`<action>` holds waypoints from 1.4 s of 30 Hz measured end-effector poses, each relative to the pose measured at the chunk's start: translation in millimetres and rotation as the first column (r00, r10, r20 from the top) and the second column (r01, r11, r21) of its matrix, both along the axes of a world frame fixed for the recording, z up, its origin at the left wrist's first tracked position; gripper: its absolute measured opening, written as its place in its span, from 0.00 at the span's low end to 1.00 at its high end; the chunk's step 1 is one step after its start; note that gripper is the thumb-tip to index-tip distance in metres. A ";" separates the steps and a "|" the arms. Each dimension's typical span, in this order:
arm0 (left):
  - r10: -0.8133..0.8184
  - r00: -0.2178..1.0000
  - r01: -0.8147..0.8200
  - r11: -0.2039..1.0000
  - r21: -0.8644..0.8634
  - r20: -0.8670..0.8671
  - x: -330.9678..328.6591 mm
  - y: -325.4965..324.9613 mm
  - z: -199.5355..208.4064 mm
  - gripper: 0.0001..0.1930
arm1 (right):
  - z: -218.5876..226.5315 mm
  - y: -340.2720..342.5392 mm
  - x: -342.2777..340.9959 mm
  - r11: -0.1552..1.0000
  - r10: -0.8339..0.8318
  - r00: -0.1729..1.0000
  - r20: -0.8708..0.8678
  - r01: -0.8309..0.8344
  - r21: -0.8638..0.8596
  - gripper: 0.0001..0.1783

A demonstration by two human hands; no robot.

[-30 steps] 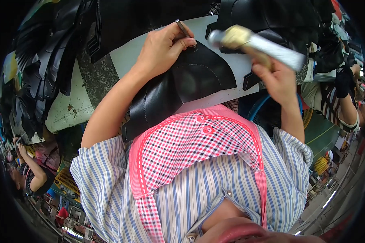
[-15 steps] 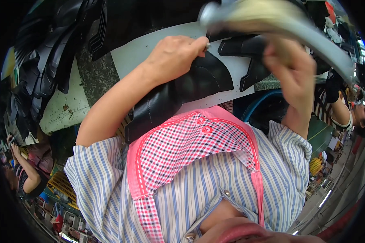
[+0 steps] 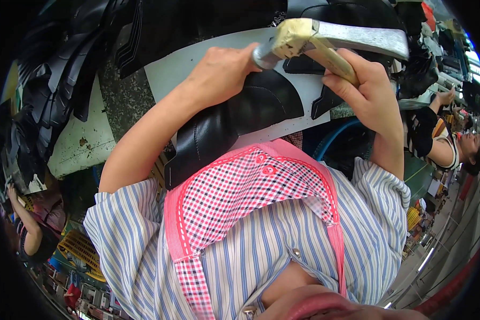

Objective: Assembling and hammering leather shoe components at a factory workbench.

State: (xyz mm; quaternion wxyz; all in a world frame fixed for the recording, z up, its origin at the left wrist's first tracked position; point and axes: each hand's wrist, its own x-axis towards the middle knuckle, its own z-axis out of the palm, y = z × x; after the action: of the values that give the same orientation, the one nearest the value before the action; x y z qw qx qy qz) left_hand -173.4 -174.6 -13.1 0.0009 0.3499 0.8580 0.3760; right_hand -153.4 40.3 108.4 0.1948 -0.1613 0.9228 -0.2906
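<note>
My right hand point(image 3: 370, 93) grips the wooden handle of a hammer point(image 3: 295, 38). Its head has a round metal face, a long flat silver peen and yellowish wrapping in the middle. My left hand point(image 3: 213, 76) is closed, fingers pinched together at the hammer's face. Whatever it pinches is hidden behind the hammer head. Beneath the left hand lies a black leather-like piece point(image 3: 261, 104) with stitched lines, curved at one end. It rests on a white board point(image 3: 178, 63) and reaches over its near edge against my pink apron point(image 3: 234, 186).
Stacks of black cut pieces point(image 3: 64, 69) hang at the left, and more black sheets point(image 3: 197, 18) lie at the back. A blue-rimmed container point(image 3: 338, 133) stands below the board's right end. Other people are at the far left and right point(image 3: 437, 133).
The hammer has come down and left, its face now by my left fingertips, where a small metallic tip showed before. The left hand stays nearly in place.
</note>
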 end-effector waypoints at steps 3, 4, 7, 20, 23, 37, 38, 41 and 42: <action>0.086 0.924 -0.188 0.950 0.249 0.372 0.8 6.0 4.9 0.05 | -36.2 15.7 13.0 0.989 -0.131 0.959 -0.252 0.110 -0.096 0.14; 0.059 0.802 -0.355 0.848 0.393 0.595 -5.3 6.8 8.2 0.05 | -48.4 14.0 10.9 0.988 -0.152 0.940 -0.304 0.137 -0.072 0.16; 0.278 0.943 -0.327 0.873 0.363 0.183 -39.8 -2.3 33.9 0.08 | -89.6 -12.1 27.2 0.963 -0.180 0.911 -0.372 0.240 0.123 0.17; 0.289 0.807 -0.359 0.932 -0.039 -0.516 -59.3 -29.6 30.0 0.07 | 0.7 112.3 -54.3 0.858 -0.358 0.700 -0.618 0.508 0.079 0.08; 0.254 0.852 -0.359 0.920 -0.157 -0.457 -64.2 -27.5 32.3 0.07 | -7.3 143.2 -73.9 0.710 -0.328 0.659 -0.677 0.644 0.283 0.15; -0.063 0.932 -0.072 0.934 0.351 0.357 -17.9 -17.8 107.0 0.03 | 4.2 50.2 37.6 0.899 -0.273 0.921 -0.279 0.141 -0.415 0.19; -0.030 0.821 -0.149 0.953 0.264 0.571 -13.1 -13.2 89.4 0.04 | -0.7 43.3 37.6 0.927 -0.173 0.964 -0.202 0.090 -0.365 0.18; 0.254 0.705 -0.305 0.952 -0.040 0.662 -3.6 -14.1 25.8 0.06 | -48.3 23.4 30.1 0.970 0.004 0.991 -0.134 -0.036 -0.239 0.12; 0.257 0.696 -0.301 0.952 -0.053 0.671 -3.0 -13.0 19.9 0.06 | -58.0 21.4 34.5 0.994 0.010 0.996 -0.093 -0.020 -0.109 0.10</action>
State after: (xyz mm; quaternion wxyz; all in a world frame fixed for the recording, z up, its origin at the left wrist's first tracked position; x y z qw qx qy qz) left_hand -176.4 -187.6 6.8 0.2415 0.0568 0.8308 0.4983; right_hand -118.9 61.7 50.4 0.1451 -0.1918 0.9123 -0.3315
